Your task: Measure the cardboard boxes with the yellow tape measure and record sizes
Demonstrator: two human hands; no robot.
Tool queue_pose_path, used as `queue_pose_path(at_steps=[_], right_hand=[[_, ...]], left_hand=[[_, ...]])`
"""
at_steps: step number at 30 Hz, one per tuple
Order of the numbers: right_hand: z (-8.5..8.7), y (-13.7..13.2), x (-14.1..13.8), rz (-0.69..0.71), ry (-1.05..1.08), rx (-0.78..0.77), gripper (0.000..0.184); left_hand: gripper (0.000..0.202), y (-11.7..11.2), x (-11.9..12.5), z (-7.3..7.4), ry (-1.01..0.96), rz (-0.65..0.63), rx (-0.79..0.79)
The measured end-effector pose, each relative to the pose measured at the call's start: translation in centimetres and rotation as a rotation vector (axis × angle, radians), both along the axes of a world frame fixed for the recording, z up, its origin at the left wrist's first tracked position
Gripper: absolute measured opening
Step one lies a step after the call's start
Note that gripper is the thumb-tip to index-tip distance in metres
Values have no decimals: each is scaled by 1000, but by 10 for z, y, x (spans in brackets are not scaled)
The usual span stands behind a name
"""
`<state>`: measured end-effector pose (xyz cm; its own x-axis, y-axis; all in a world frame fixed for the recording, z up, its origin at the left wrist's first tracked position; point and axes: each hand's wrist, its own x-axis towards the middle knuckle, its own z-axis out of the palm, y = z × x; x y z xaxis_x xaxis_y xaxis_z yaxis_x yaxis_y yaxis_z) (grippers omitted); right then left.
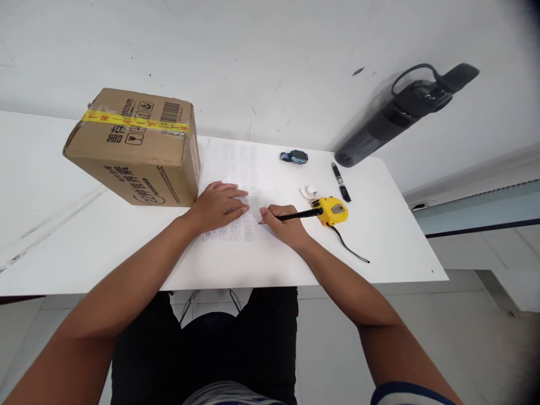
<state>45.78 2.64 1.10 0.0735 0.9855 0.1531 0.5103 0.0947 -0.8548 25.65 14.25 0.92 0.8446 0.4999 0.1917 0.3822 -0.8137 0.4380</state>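
Observation:
My left hand [220, 206] lies flat with its fingers spread on a sheet of paper [242, 163] covered in faint grey print or writing. In my right hand [287, 225] a black pen [298, 215] is pinched between thumb and fingers. Its tip points down-left and meets the paper near the right edge of the marks; whether it touches cannot be made out. The back end of the pen overlaps a yellow tape measure [335, 212] in the view, which sits just beyond the right hand with its black strap trailing toward me.
A taped cardboard box [139, 146] stands left of the paper. Beyond the right hand are a small white object [309, 192], a black marker [341, 183], a small blue toy-like object [294, 157] and a tall dark bottle [382, 126] by the wall. The white table [253, 264] ends near my lap.

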Motion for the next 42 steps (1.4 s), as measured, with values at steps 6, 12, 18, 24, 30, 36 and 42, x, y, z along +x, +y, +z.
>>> queue_pose_path(at_steps=[6,12,18,24,30,36,42], right_hand=[[0,-1,0,33,-15,21,53],[-2,-2,1,70,-19,29,53],[0,-2,-1,-6,-8,71,55],[2,-3,-3,43,-72,146,56],[3,-5,-4,48,-118,203,55],[2,-5,-5,-15,-146,207,55],[3,-6,-3,41,-147,205,55]], left_hand=[[33,-1,0,2,13,3,10],[33,-1,1,2,13,7,8],[34,-2,1,5,35,13,-11],[36,-2,2,6,25,19,-27],[36,-3,2,6,21,25,-18],[34,-3,2,6,37,16,-17],[35,-5,2,8,34,27,-20]])
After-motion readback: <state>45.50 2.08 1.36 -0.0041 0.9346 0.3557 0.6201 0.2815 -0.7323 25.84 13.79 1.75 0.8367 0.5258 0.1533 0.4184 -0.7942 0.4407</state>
